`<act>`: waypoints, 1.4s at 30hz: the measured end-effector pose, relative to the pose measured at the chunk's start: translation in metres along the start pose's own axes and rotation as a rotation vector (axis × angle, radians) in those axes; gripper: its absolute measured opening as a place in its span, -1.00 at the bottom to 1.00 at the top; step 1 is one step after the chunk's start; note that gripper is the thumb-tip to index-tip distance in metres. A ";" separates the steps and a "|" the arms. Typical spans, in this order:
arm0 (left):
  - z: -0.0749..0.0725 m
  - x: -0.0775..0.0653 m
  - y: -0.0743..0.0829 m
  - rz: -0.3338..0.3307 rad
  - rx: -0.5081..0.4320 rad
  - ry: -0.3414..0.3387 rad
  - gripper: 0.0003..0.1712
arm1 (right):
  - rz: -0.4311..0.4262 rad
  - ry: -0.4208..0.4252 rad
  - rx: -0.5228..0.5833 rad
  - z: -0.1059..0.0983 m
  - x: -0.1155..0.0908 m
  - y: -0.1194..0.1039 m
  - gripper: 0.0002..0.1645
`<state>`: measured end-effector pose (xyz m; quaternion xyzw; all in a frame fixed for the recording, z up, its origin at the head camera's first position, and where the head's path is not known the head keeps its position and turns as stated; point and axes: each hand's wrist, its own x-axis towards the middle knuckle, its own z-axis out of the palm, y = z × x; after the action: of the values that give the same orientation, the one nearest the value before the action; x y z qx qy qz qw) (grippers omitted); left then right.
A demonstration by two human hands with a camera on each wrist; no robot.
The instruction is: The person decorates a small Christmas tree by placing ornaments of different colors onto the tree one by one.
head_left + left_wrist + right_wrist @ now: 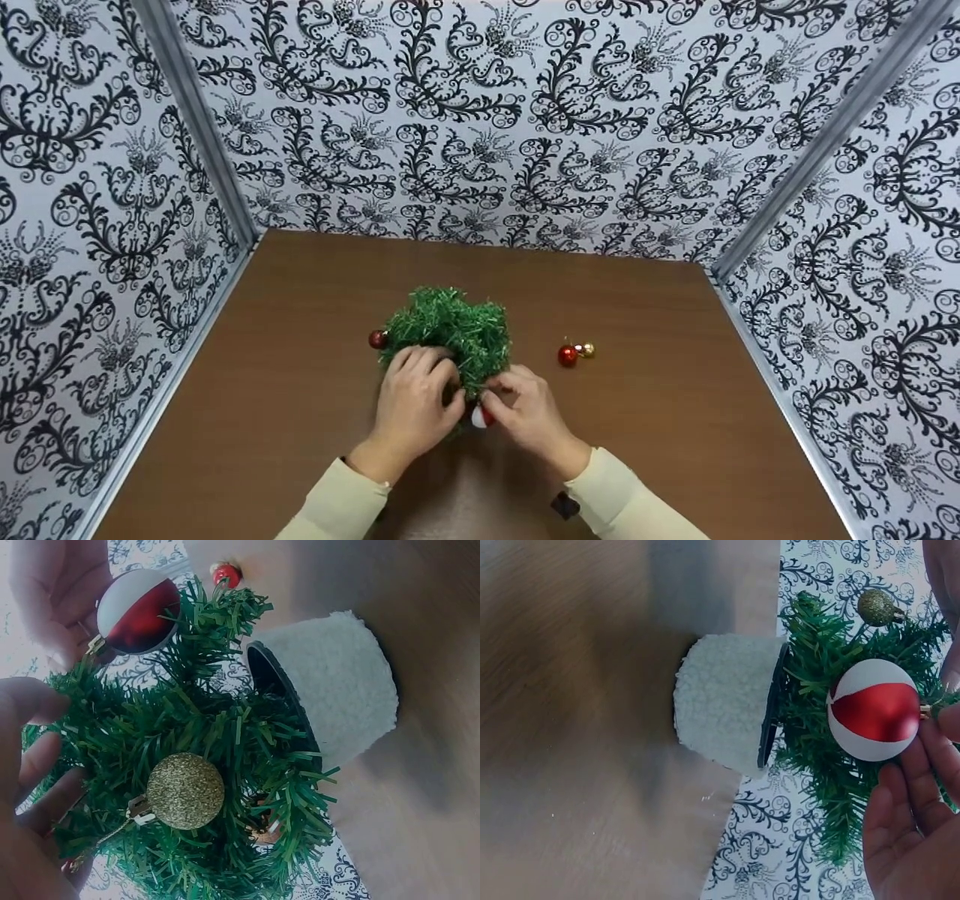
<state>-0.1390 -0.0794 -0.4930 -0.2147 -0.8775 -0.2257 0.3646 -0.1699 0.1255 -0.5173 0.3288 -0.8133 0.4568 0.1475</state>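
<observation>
Red-and-white ball (877, 711) at small tree (480, 334)

The right hand (531, 409) pinches the ball near its cap (925, 712), low center in the head view. Whether the left hand (417, 394) grips the branches (439, 307) cannot be told. 2 balls (568, 355) lie on the table (637, 435), right of center.

A booth (862, 225) – brown tabletop (637, 420), scroll-patterned panels (465, 112) on three sides, grey corner posts (199, 120).

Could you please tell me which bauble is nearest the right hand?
The red-and-white bauble, at the right hand; red and gold baubles sit farther away.
</observation>
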 end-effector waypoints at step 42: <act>-0.005 0.007 0.004 0.128 0.097 -0.138 -0.09 | 0.192 -0.145 -0.310 -0.033 -0.020 0.062 -0.59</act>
<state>-0.1391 -0.0772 -0.4836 -0.2673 -0.8950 -0.1437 0.3268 -0.1988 0.1841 -0.5508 0.2550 -0.9100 0.3133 0.0931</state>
